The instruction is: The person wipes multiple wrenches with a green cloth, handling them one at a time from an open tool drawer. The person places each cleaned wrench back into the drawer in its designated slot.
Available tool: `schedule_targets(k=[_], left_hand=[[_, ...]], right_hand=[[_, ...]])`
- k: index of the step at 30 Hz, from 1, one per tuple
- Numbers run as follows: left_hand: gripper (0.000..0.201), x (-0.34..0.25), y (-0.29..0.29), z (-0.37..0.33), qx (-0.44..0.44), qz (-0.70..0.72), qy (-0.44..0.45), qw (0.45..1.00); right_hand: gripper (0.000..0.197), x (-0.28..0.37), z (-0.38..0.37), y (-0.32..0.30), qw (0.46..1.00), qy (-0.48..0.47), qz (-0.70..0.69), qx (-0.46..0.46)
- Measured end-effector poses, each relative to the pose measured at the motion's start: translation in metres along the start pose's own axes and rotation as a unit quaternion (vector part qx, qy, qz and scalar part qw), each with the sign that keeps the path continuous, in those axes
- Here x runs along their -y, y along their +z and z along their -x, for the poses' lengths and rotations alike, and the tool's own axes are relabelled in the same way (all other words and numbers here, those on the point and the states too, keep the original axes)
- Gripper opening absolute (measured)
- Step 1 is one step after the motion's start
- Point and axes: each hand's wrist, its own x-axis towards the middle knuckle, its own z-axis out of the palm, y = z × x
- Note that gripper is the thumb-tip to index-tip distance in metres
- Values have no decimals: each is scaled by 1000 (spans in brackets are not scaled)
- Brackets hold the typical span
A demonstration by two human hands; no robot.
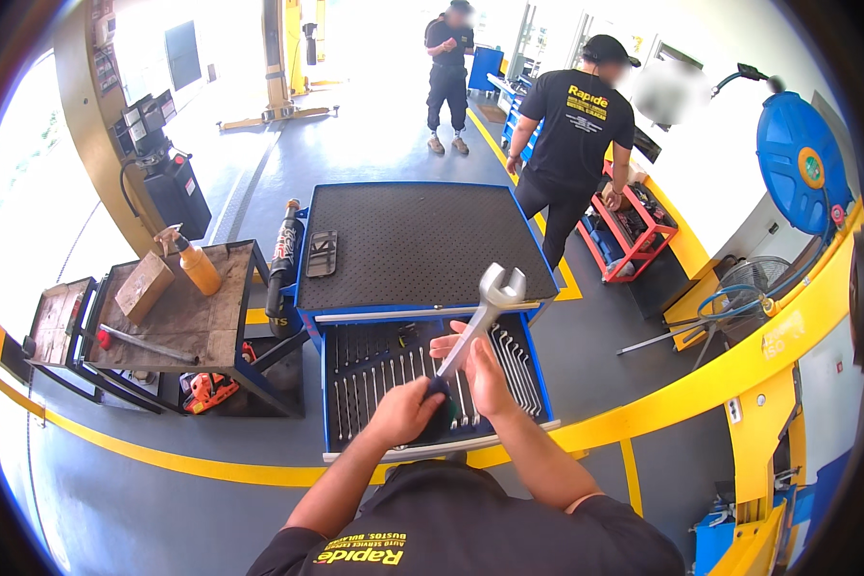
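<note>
A large silver wrench (474,322) stands tilted above the open drawer, its open jaw up and to the right. My left hand (401,413) is closed around its lower end, with a dark cloth (438,408) bunched there. Fingers stretched out, my right hand (488,380) is beside the shaft, its palm toward it; whether it touches the metal I cannot tell. Below both hands, the drawer (332,413) of a blue tool cabinet holds rows of combination wrenches (516,370). My hands hide part of the drawer's middle.
The cabinet's black top (413,240) carries a small black tray (323,253). Left stands a worn cart (211,331) with an orange spray bottle (198,265) and a box (145,287). A co-worker (576,134) is by a red cart (634,250); another person (448,77) stands farther back. A yellow beam (682,408) curves along the right.
</note>
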Motion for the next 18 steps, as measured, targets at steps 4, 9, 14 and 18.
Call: schedule_targets(k=[4, 9, 14, 18], left_hand=[[33, 9, 13, 12, 92, -34, 25, 995], [23, 21, 7, 38, 146, 18, -31, 989], [28, 39, -9, 35, 201, 75, -111, 970], [18, 57, 3, 30, 21, 46, -181, 982]], right_hand=[[32, -27, 10, -9, 955, 25, -223, -192], [31, -11, 6, -37, 930, -29, -228, -287], [28, -16, 12, -29, 933, -32, -204, -294], [16, -25, 42, -12, 989, -53, 2, -142]])
